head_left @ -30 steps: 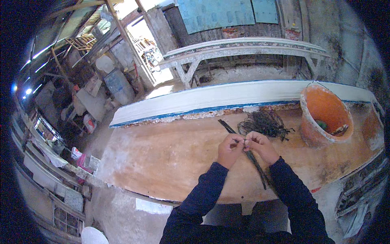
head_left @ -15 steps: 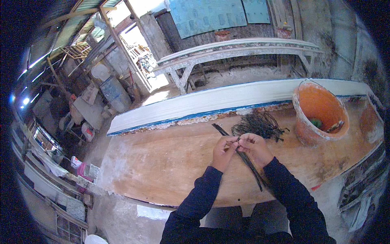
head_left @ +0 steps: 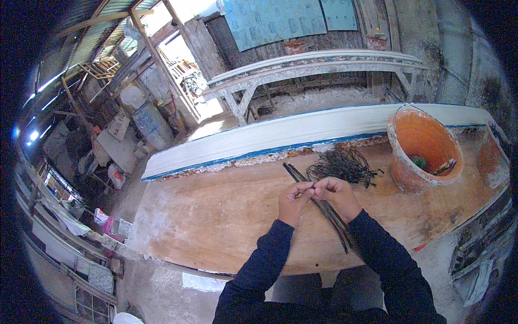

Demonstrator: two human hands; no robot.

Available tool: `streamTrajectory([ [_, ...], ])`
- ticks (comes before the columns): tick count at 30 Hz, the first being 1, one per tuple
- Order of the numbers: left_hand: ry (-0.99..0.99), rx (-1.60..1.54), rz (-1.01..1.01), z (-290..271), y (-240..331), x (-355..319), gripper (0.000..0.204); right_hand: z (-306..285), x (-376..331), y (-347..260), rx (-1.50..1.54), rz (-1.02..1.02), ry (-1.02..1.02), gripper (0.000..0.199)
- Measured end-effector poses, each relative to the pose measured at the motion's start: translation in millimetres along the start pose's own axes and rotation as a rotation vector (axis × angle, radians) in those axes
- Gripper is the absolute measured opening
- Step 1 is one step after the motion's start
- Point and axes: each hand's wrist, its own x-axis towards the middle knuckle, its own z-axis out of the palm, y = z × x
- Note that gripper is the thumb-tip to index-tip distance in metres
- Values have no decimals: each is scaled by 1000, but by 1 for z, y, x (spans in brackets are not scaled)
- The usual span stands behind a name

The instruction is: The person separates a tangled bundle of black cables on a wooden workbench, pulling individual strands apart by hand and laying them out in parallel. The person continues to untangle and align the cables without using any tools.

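Observation:
My left hand (head_left: 293,204) and my right hand (head_left: 338,197) meet fingertip to fingertip above the wooden tabletop (head_left: 226,216). Both are closed in a pinch on a thin black strip, of which only a small dark bit shows between the fingers. Long black strips (head_left: 332,221) lie beneath my hands, slanting from far left to near right. Just beyond my right hand is a tangled pile of looped black strips (head_left: 345,166). What the strips are made of is hard to make out.
A long white moulding (head_left: 270,136) with blue edges runs along the table's far side. To the right stands an orange bucket (head_left: 399,162) crusted with white, with something green inside, and another bucket (head_left: 492,156) by the edge. A whitened bench (head_left: 302,71) stands farther back.
My hands stay pinched together and have shifted very slightly left. The strips beneath them look more spread apart.

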Motion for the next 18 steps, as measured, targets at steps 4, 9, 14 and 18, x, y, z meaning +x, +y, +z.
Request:
streamTrajectory([
  [4, -37, 11, -15, -2, 2, 0, 17, -1, 1, 3, -98, -39, 11, 9],
  [9, -85, 6, 45, -2, 0, 5, 14, 3, 1, 2, 17, -85, 33, 10],
  [14, -161, -97, -30, -6, 7, 4, 12, 9, -3, -13, -34, 4, 16, 13],
  [18, -124, -8, -31, -6, 2, 6, 11, 3, -2, -6, -80, 8, 7, 13],
])
